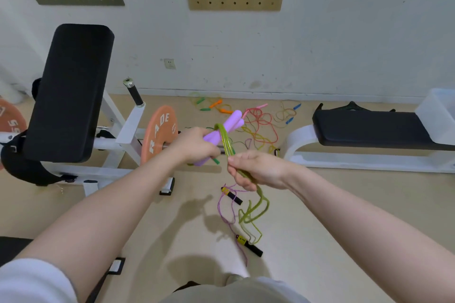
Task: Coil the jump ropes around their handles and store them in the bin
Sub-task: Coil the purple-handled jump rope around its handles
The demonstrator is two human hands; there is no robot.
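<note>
My left hand [197,145] grips two purple handles [227,128] held side by side, pointing up and to the right. A yellow-green rope [225,141] is looped around the handles. My right hand [256,171] pinches that rope just right of the handles, and the slack [253,211] hangs down in loops below my hand. The translucent white bin [437,115] stands on the black bench at the far right.
A purple rope with black-and-yellow handles [231,195] lies on the floor below my hands. Several more ropes [258,125] lie tangled by the wall. A weight bench [71,91] with an orange plate [161,134] stands left, a flat black bench [369,128] right.
</note>
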